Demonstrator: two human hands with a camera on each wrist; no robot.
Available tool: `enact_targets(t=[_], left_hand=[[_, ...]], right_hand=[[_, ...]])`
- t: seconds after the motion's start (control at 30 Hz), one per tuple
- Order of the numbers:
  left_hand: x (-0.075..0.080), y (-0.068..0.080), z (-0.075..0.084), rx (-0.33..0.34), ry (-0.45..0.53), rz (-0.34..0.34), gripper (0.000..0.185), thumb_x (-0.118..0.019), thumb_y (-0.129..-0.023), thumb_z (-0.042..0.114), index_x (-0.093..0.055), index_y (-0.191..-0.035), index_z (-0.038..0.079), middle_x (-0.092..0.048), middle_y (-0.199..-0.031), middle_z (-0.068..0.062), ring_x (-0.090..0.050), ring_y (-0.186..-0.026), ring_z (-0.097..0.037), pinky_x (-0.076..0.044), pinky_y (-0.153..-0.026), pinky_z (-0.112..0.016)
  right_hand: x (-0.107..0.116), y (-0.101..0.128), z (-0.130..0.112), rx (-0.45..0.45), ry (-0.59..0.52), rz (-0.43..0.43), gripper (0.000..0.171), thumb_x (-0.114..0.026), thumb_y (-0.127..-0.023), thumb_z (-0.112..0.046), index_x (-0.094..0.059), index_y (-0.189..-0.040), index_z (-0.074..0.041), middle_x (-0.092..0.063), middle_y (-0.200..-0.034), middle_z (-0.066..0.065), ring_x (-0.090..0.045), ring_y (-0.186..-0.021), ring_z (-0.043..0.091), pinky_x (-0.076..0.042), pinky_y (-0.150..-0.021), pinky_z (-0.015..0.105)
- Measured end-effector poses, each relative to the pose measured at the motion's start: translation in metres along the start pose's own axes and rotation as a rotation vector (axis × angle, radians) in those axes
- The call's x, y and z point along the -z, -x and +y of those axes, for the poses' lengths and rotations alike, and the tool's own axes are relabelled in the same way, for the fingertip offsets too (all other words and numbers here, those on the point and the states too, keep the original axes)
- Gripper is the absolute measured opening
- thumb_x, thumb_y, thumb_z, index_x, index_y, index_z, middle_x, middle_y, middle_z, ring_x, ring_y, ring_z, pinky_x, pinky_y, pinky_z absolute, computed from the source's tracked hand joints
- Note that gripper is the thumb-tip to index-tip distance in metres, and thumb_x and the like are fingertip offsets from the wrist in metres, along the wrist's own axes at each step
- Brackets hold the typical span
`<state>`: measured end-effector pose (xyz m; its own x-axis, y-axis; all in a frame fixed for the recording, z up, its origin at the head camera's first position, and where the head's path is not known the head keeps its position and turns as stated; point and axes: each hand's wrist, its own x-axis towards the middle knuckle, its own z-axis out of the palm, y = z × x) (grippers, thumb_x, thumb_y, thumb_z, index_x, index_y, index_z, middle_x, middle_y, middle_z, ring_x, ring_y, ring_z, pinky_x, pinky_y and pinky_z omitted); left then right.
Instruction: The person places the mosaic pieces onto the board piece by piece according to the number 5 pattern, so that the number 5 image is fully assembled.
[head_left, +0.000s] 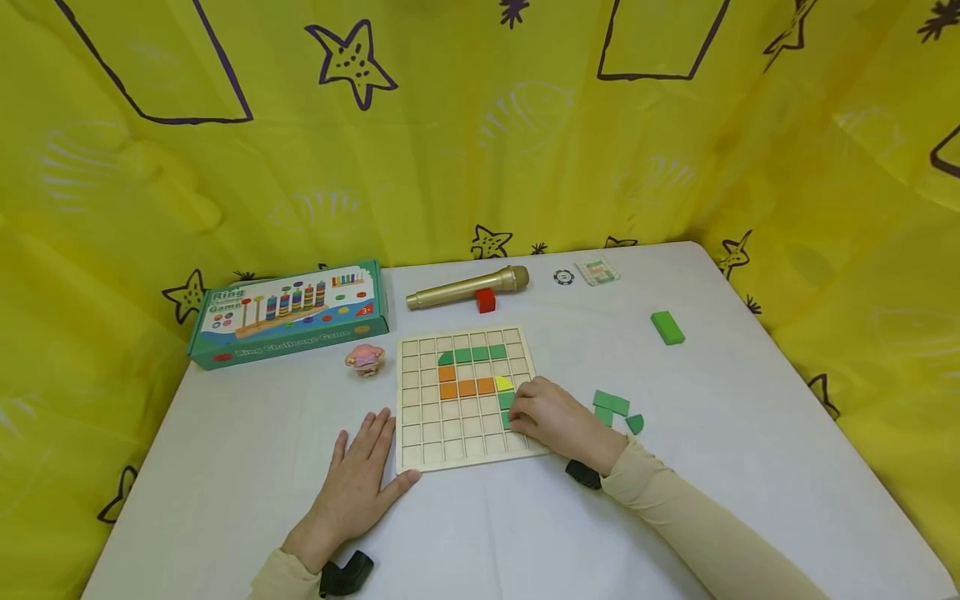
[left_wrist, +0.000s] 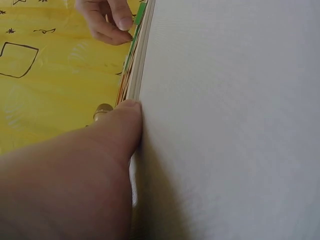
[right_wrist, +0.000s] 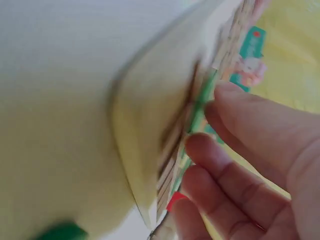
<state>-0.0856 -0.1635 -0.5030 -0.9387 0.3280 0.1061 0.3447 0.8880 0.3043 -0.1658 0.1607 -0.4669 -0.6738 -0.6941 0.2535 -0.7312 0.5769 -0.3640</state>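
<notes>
Head view: beyond the board [head_left: 431,432], red block [head_left: 486,301] seemingly touches microphone [head_left: 459,291].

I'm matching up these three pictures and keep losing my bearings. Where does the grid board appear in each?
Head: the grid board lies just below the centre, seen from above.
Left wrist: the board is nearly edge-on, a thin strip at the top, left of centre.
Right wrist: the board is blurred and slanted, running from upper right to bottom centre.
Shared landmark: the right hand, at the board in all three.
</notes>
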Motion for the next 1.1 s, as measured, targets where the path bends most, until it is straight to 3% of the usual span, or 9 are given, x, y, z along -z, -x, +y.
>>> enact_targets(t=[0.27, 0.5, 0.63, 0.83, 1.1], left_hand=[[0.001, -0.001, 0.000, 0.006, 0.002, -0.014, 0.084, -0.055, -0.095, 0.054, -0.030, -0.149, -0.006, -0.024, -0.157, -0.018, -0.016, -0.144, -0.037, -0.008, -0.109, -0.064], [0.002, -0.001, -0.001, 0.008, 0.003, -0.026, 0.085, -0.054, -0.095, 0.055, -0.030, -0.150, -0.005, -0.023, -0.158, -0.018, -0.016, -0.145, -0.036, -0.007, -0.110, -0.064], [0.001, 0.000, -0.001, 0.015, 0.010, -0.028, 0.085, -0.054, -0.095, 0.055, -0.029, -0.150, -0.005, -0.022, -0.158, -0.018, -0.015, -0.145, -0.036, -0.007, -0.110, -0.063], [0.001, -0.001, -0.001, 0.020, 0.006, -0.024, 0.085, -0.054, -0.095, 0.055, -0.030, -0.150, -0.005, -0.023, -0.158, -0.018, -0.016, -0.145, -0.037, -0.008, -0.109, -0.064], [0.002, -0.001, 0.001, 0.001, 0.002, -0.001, 0.084, -0.056, -0.095, 0.053, -0.032, -0.149, -0.006, -0.026, -0.156, -0.019, -0.018, -0.144, -0.038, -0.010, -0.108, -0.065]], right_hand=[[0.024, 0.036, 0.014, -0.193, 0.039, 0.055, 0.012, -0.073, -0.087, -0.002, -0.073, -0.099, -0.003, -0.066, -0.094, 0.001, -0.056, -0.088, 0.017, -0.050, -0.074, 0.032], [0.029, 0.069, 0.018, -0.372, 0.011, -0.022, 0.022, -0.082, -0.081, -0.024, -0.071, -0.092, -0.008, -0.056, -0.082, -0.009, -0.047, -0.080, 0.013, -0.046, -0.070, 0.030], [0.027, 0.072, 0.018, -0.342, 0.021, -0.043, 0.024, -0.083, -0.079, -0.024, -0.071, -0.091, -0.008, -0.051, -0.079, -0.008, -0.044, -0.078, 0.012, -0.044, -0.069, 0.029], [0.027, 0.069, 0.019, -0.248, 0.035, -0.056, 0.026, -0.083, -0.078, -0.012, -0.074, -0.102, -0.009, -0.054, -0.084, -0.008, -0.046, -0.078, 0.011, -0.043, -0.069, 0.028], [0.022, 0.068, 0.017, -0.307, 0.043, -0.039, 0.027, -0.084, -0.078, -0.026, -0.070, -0.094, -0.008, -0.053, -0.083, -0.007, -0.046, -0.079, 0.012, -0.044, -0.070, 0.030]])
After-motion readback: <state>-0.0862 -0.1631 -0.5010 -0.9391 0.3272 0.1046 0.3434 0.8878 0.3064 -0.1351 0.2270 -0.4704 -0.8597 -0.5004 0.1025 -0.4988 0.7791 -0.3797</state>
